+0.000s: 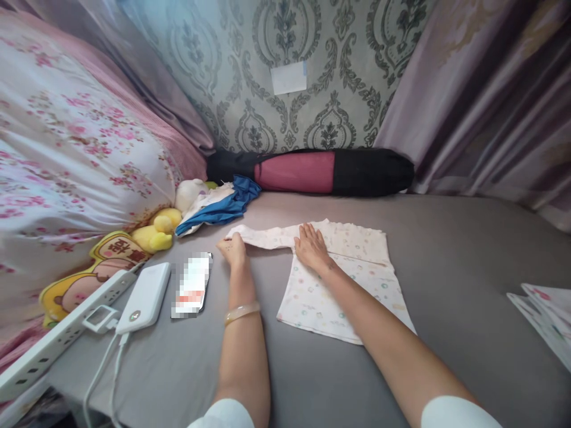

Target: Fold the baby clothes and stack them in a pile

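A small white shirt (343, 285) with a pastel print lies spread on the grey sheet, one sleeve stretched out to the left. At the end of that sleeve, my left hand (233, 248) pinches the cuff between closed fingers. My right hand (311, 246) lies flat on the shirt near the shoulder, its fingers stretched out and pressing the cloth. The right forearm crosses over the shirt body and hides part of its lower right side. A bangle (242, 313) circles my left wrist.
Left of my left arm lie a phone (193, 285), a white power bank (145, 297) with cables and a power strip (62, 333). Blue and white clothing (218, 208) is bunched behind, beside plush toys (154, 232). A long black and maroon bag (294, 172) lies along the wall.
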`<state>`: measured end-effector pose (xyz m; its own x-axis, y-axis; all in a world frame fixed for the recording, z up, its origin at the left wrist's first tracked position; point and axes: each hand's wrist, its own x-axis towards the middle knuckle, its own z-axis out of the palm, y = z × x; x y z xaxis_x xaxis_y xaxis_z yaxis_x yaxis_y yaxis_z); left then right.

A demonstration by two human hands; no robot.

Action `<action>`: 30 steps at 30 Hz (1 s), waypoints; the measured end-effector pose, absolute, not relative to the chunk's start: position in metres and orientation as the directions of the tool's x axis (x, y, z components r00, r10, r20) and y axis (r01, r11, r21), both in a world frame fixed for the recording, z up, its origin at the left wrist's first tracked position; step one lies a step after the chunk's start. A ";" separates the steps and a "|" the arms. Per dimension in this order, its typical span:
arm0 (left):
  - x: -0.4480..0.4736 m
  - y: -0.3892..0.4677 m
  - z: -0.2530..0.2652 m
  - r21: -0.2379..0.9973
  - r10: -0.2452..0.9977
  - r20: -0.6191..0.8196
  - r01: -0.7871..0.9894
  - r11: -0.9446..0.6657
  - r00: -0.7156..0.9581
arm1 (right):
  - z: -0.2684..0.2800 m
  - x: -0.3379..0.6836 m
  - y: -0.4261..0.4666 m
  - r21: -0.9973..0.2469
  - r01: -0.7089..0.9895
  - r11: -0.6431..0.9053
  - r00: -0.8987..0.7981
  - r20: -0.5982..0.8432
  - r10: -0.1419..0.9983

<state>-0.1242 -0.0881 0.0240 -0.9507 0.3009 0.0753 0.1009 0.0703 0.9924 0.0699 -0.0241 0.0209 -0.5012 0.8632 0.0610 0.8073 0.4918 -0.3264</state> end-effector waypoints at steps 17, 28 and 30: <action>-0.080 -0.088 0.121 0.512 0.722 -0.262 -0.727 -0.458 -0.640 | -0.003 0.057 -0.024 -0.327 0.826 0.458 -0.386 0.264 0.884; -0.016 -0.059 0.115 0.674 0.732 -0.097 -0.586 -0.450 -0.675 | 0.020 0.078 -0.014 -0.748 0.570 0.340 -0.393 0.115 0.912; -0.009 -0.056 0.112 0.689 0.733 -0.088 -0.573 -0.444 -0.675 | 0.026 0.091 -0.009 -0.934 0.332 0.129 -0.278 0.034 0.960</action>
<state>-0.0089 -0.0562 0.1117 -0.6746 0.7328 -0.0884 -0.5728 -0.4442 0.6890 0.0908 -0.0092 0.0263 -0.2784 0.9599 0.0335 0.3323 0.1290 -0.9343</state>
